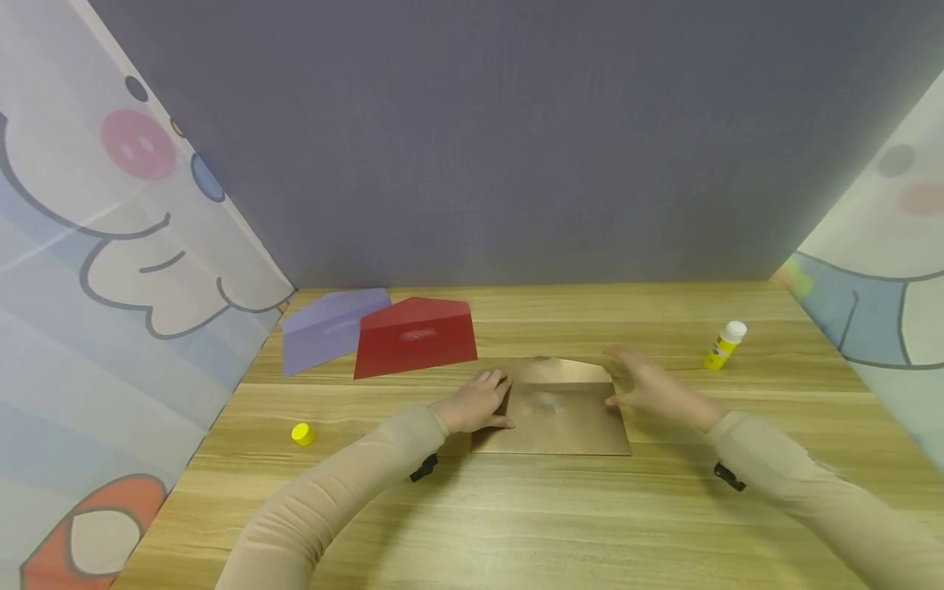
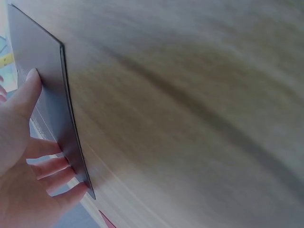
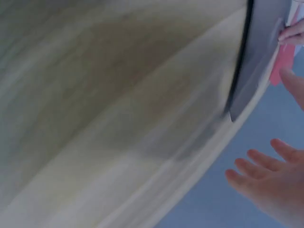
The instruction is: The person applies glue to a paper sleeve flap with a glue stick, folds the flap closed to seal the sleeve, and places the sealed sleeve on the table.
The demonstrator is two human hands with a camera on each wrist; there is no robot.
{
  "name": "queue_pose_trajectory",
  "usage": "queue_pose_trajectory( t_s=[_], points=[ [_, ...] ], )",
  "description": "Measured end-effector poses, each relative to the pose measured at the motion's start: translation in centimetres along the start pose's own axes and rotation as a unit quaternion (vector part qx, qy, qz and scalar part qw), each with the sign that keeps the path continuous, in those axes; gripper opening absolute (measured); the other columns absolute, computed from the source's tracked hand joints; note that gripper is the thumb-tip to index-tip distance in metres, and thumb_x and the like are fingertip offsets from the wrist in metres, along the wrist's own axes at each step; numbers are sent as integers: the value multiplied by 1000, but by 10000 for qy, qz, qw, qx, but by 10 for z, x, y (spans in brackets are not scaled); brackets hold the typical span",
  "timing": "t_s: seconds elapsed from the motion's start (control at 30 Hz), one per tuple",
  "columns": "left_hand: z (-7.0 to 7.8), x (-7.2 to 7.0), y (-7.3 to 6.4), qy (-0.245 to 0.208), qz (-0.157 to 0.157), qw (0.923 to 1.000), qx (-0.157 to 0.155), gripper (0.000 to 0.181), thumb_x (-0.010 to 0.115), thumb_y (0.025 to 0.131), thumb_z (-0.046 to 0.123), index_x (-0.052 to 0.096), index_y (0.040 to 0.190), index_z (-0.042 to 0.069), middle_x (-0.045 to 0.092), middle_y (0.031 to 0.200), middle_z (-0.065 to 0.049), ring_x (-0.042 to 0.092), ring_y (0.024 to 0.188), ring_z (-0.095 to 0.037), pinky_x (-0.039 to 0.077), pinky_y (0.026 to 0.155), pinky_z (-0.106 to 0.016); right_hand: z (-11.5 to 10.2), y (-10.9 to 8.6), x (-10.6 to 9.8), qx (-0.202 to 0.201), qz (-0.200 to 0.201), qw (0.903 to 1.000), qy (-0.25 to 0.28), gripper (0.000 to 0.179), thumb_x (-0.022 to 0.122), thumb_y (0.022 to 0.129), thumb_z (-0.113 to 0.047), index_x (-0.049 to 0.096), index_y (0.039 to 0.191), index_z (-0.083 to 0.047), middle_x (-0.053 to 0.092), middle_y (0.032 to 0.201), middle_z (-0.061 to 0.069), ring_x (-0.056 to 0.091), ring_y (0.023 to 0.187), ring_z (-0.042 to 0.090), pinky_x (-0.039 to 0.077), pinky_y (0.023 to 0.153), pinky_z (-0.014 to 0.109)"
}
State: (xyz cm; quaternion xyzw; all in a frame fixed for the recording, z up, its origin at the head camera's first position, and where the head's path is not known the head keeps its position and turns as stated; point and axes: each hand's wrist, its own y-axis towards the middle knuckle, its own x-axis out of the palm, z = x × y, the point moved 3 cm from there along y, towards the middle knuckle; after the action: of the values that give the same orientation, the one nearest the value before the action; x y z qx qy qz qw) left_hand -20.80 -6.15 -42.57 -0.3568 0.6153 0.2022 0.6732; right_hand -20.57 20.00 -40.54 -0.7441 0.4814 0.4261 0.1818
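A brown-gold envelope (image 1: 568,424) with its flap at the far side lies on the wooden table in the head view. My left hand (image 1: 474,405) rests on its left part, thumb and fingers spread; in the left wrist view the fingertips touch the envelope (image 2: 50,90) near an edge. At the envelope's right edge hovers my right hand (image 1: 656,391), slightly blurred. The right wrist view shows that hand (image 3: 273,183) with spread fingers and nothing in them, apart from the envelope (image 3: 259,57).
Behind and to the left lie a red envelope (image 1: 420,344) and a purple envelope (image 1: 317,340), partly overlapping. A yellow cap (image 1: 302,434) sits at the left. A yellow glue stick (image 1: 719,353) with a white end is at the right. A grey panel (image 1: 516,164) borders the table's back.
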Motion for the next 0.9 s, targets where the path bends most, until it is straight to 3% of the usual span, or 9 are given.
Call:
queue_pose_trajectory(
  t_s=[0.2, 0.53, 0.7, 0.9],
  points=[
    [0, -1, -1, -28, -6, 10000, 30, 77, 47, 85, 50, 28, 136, -4, 28, 136, -15, 27, 126, -26, 22, 106, -34, 5, 4, 18, -133, -401, 9985, -348, 84, 79, 63, -20, 35, 127, 11, 28, 131, 36, 31, 117, 50, 29, 95, 57],
    [2, -4, -3, 176, 175, 9997, 65, 75, 47, 84, 51, 32, 134, -3, 29, 136, -16, 28, 126, -27, 25, 105, -36, 4, 7, 22, -297, -521, 9964, -604, 91, 80, 59, -17, 30, 129, 13, 26, 130, 39, 30, 116, 52, 30, 93, 58],
    [2, -4, -3, 68, 212, 9997, -71, 78, 49, 83, 52, 29, 136, -1, 21, 140, -22, 22, 129, -34, 22, 106, -42, 3, 8, 23, -214, -584, 9967, -519, 91, 80, 60, -15, 28, 129, 14, 27, 129, 39, 31, 116, 51, 31, 93, 57],
    [-2, -2, -1, -9, 468, 9984, -315, 94, 54, 76, 56, 17, 139, -1, 22, 139, -25, 23, 128, -36, 24, 104, -46, -1, 8, 22, -128, -646, 9963, -546, 89, 79, 62, -13, 27, 129, 14, 35, 125, 38, 41, 109, 48, 39, 89, 52]
  ],
)
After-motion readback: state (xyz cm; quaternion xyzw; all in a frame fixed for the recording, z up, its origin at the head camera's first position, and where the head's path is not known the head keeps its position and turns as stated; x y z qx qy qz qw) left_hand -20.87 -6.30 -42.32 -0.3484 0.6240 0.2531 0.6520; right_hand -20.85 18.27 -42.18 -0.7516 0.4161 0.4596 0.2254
